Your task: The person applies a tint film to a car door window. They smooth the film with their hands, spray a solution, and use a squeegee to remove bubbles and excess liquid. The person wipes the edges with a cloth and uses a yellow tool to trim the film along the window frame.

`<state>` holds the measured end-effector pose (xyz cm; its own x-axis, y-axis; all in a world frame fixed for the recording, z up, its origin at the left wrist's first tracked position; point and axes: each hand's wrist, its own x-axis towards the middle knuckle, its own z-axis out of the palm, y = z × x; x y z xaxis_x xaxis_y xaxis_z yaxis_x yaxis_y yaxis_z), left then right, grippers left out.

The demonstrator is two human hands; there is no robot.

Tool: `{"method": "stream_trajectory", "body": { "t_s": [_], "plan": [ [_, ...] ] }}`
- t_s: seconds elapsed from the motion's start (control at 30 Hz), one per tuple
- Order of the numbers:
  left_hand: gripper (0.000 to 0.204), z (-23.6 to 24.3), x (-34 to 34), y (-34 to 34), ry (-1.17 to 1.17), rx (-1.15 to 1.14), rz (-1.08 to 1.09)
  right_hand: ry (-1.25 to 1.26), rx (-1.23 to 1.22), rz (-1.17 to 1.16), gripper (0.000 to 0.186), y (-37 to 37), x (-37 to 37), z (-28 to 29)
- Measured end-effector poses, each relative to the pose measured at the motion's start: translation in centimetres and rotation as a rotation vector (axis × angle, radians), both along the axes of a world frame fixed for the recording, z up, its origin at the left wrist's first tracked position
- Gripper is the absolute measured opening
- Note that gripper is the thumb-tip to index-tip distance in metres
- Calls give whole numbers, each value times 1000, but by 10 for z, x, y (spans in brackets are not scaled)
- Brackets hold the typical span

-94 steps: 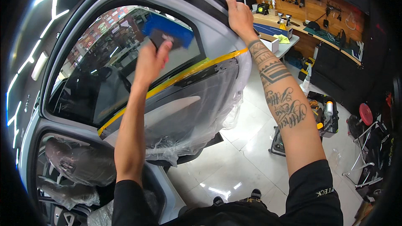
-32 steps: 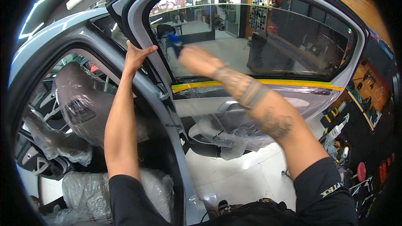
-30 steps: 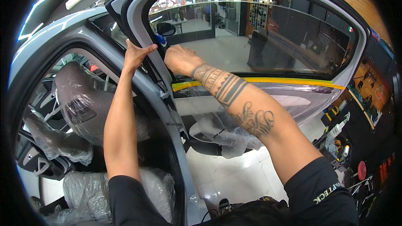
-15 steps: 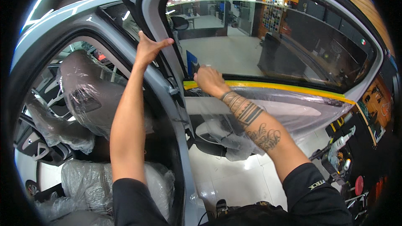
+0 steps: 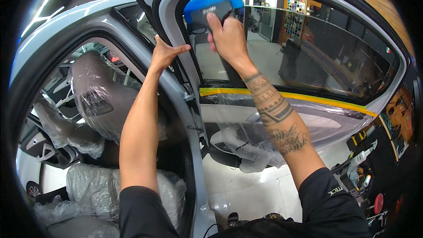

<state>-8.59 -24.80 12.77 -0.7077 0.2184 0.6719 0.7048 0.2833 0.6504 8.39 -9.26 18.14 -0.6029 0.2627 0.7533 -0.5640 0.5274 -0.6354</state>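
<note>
My right hand is closed round the handle of a squeegee with a dark flat body and a blue blade. The blade lies at the top left of the car door window, close to its upper edge. My left hand grips the side edge of the open car door, thumb stretched toward the window frame; its other fingers are partly hidden. Yellow tape runs along the bottom of the glass, with clear plastic film hanging over the door panel below.
To the left is the grey car body, its front seat and rear seat wrapped in clear plastic. A black rack with bottles and tools stands at the right. White floor tiles show below the door.
My right hand has moved the squeegee up from the lower left corner of the window to its top left. My left hand keeps its hold on the door edge. The view has shifted slightly.
</note>
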Motion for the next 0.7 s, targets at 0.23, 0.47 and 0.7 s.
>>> {"method": "stream_trajectory", "body": {
  "t_s": [0.23,0.47,0.7],
  "plan": [
    [128,-10,-26,-5,-27,-3,57,-35,-75,235,43,23,85,-81],
    [82,-13,0,10,-17,24,-22,-1231,-413,-28,42,186,369,-392],
    [59,-183,67,39,-227,578,379,-1118,-1061,-751,25,344,727,-482]
  ]
}}
